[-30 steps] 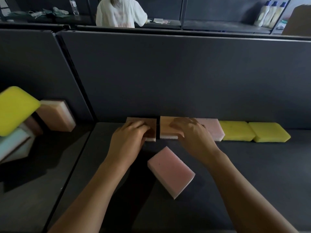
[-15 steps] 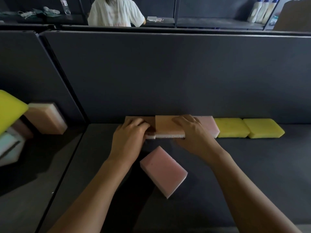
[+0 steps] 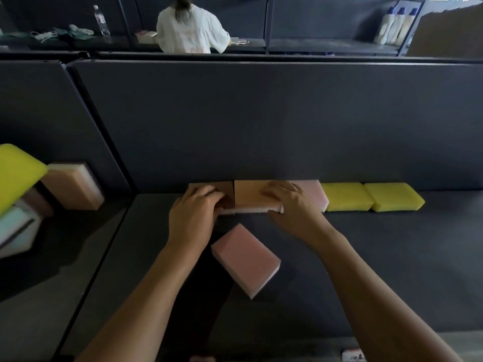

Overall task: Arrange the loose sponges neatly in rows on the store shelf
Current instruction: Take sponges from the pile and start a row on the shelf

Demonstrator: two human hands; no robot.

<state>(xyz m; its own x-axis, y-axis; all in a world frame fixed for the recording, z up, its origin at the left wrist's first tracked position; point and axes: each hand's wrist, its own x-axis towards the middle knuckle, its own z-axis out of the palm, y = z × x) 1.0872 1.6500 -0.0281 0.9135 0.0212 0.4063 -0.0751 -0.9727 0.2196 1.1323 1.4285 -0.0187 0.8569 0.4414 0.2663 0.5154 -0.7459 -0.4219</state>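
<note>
1. The left hand (image 3: 193, 215) lies on the brown rectangular foam sponge (image 3: 226, 192), its fingers curled over the top. The thumb is hidden.
2. The right hand (image 3: 292, 205) holds the orange rectangular foam sponge with a white underlayer (image 3: 249, 197). Its fingers lie across the top and its thumb presses the white front edge.
3. These two sponges lie between the hands, side against side, at the back of the dark grey store shelf (image 3: 392, 257), against the dark grey back panel (image 3: 261, 121).
4. Partly under the right hand's fingers, touching the orange one, lies a pale pink rectangular foam sponge (image 3: 315, 192).
5. Past the right hand on its outer side, two yellow rounded foam sponges (image 3: 345, 195) continue the row; the first touches the pink one and the second (image 3: 392, 195) touches the first.
6. Between the two wrists, nearer the person than the row, a loose pink rectangular sponge with a white base (image 3: 245, 259) lies flat and askew.
7. Well beyond the left hand, in the next compartment, lies a jumbled pile of sponges: a yellow one (image 3: 15, 173), an orange-and-white one (image 3: 73, 188) and a white one (image 3: 15, 228).
</note>
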